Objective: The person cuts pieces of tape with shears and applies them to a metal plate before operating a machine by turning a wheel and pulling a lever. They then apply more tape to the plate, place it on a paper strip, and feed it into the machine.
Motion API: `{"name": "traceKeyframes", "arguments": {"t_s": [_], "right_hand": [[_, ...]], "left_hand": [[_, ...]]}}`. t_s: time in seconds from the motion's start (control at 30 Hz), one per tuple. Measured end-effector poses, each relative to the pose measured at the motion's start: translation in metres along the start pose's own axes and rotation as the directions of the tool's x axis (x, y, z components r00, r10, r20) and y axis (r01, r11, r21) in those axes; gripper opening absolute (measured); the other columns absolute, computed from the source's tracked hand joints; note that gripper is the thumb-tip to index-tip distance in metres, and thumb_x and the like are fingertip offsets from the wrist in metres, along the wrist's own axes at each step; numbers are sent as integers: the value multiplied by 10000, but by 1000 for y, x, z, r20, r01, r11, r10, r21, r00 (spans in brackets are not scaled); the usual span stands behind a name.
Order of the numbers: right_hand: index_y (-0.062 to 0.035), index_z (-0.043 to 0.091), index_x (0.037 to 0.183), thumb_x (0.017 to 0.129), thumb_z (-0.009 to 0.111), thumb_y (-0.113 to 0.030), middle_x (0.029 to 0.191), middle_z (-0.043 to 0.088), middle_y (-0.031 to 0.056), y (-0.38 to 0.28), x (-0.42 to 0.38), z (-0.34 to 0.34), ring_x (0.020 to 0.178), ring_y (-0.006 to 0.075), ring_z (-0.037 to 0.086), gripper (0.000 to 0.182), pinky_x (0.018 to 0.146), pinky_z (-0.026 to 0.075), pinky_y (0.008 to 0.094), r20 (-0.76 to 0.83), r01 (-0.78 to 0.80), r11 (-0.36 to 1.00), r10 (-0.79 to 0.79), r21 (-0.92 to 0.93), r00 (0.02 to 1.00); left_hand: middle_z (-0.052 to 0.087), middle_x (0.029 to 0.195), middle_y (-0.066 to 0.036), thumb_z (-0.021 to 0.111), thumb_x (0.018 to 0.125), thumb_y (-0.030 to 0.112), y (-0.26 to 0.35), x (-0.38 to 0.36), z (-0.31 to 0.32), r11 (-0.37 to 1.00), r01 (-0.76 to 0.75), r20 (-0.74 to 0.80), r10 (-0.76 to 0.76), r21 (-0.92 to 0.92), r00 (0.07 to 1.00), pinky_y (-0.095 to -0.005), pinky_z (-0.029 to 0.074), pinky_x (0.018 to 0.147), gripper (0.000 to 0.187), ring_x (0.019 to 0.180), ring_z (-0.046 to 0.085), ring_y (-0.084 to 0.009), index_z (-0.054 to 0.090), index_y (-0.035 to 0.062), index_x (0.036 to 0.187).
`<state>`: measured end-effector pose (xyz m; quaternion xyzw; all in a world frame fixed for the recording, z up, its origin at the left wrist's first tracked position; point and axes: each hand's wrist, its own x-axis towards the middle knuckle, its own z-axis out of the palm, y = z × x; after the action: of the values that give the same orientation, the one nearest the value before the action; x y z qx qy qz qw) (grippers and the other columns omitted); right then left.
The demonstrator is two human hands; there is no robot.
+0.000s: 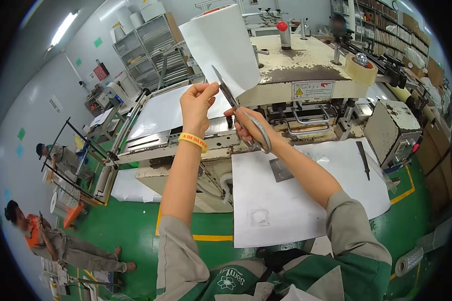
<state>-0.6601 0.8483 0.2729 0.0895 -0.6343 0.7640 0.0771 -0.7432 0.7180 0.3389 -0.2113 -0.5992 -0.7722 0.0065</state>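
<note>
- First, a white sheet (281,200) lies below your forearms.
- Your right hand (251,125) grips the scissors (231,98); your left hand (197,105) pinches thumb to fingertip beside the blades, on what I cannot tell.
- Just beyond is the white roll (226,45); cutting seems in hand, the next snip calling for clear fingertips.

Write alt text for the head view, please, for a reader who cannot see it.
A person's right hand holds metal scissors in front of a large white roll, with the left hand raised beside them. Nearby are a worn cream machine and a big white sheet; two other people appear at left.
</note>
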Motion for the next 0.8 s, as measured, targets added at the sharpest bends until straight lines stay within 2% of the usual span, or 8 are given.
{"name": "traceKeyframes", "arguments": {"t_s": [0.1, 0.27, 0.4, 0.5, 0.6, 0.7, 0.73, 0.8], "right_hand": [[-62, 576, 1045, 907, 495, -427, 637, 365, -47, -1, 2, -1, 483, 19, 322, 398, 407, 261, 178, 0, -17, 1000, 17, 6, 1000], [-56, 565, 1020, 910, 434, -514, 602, 389, -88, -3, 2, 1, 492, -9, 330, 489, 419, 254, 148, -8, 3, 994, -4, -113, 1000], [-64, 563, 1014, 906, 430, -526, 603, 395, -81, -19, 9, 9, 489, -4, 329, 492, 422, 249, 154, -27, 30, 996, -33, -84, 999], [-77, 557, 929, 906, 439, -520, 584, 400, -71, -25, 16, 11, 449, 0, 322, 459, 398, 230, 168, -43, 56, 991, -62, -122, 997], [-80, 560, 935, 898, 439, -535, 600, 403, -57, -28, 17, 13, 451, 20, 343, 472, 401, 246, 181, -56, 8, 987, -17, -163, 998], [-71, 567, 965, 899, 418, -551, 638, 403, -37, -41, 9, 6, 497, 35, 373, 506, 438, 281, 187, -33, 15, 961, -25, -275, 999], [-68, 570, 1018, 899, 406, -558, 668, 396, -25, -50, 5, -1, 542, 48, 391, 531, 479, 308, 187, -13, -9, 927, 5, -374, 1000], [-74, 581, 1049, 903, 418, -539, 652, 401, -37, -68, -1, -17, 554, 46, 389, 513, 495, 313, 180, 48, 69, 774, -50, -629, 998]], "left_hand": [[636, 769, -31, 727, 750, 132, 2, -1, 0, 995, 43, 27, -41, -90, 999, -230, 440, 675, 163, 766, 610, -108, 592, 55, 800], [644, 818, -45, 713, 758, 100, 7, -3, -3, 983, 124, 78, -115, -133, 990, -257, 462, 715, 143, 799, 617, -131, 582, 66, 803], [648, 844, -36, 710, 776, 116, 7, -4, -6, 976, 165, 144, -144, -142, 979, -247, 474, 699, 136, 833, 620, -137, 597, 78, 841], [647, 855, -41, 706, 778, 113, 12, -7, -9, 967, 190, 163, -162, -170, 973, -253, 482, 705, 145, 838, 616, -140, 598, 66, 863], [643, 852, -54, 710, 767, 96, 21, -9, -14, 967, 204, 173, -176, -156, 969, -277, 482, 760, 160, 849, 620, -164, 581, 52, 850], [639, 876, -41, 708, 780, 137, 21, -6, -24, 971, 206, 174, -184, -123, 967, -283, 478, 763, 168, 872, 612, -156, 583, 73, 872], [638, 882, -37, 706, 785, 147, 22, -4, -29, 971, 210, 166, -190, -113, 968, -283, 477, 764, 169, 876, 610, -154, 584, 78, 879], [619, 848, 10, 677, 818, 198, 23, 0, -37, 978, 204, 193, -191, -51, 962, -310, 472, 785, 132, 865, 585, -115, 601, 121, 892]]}}
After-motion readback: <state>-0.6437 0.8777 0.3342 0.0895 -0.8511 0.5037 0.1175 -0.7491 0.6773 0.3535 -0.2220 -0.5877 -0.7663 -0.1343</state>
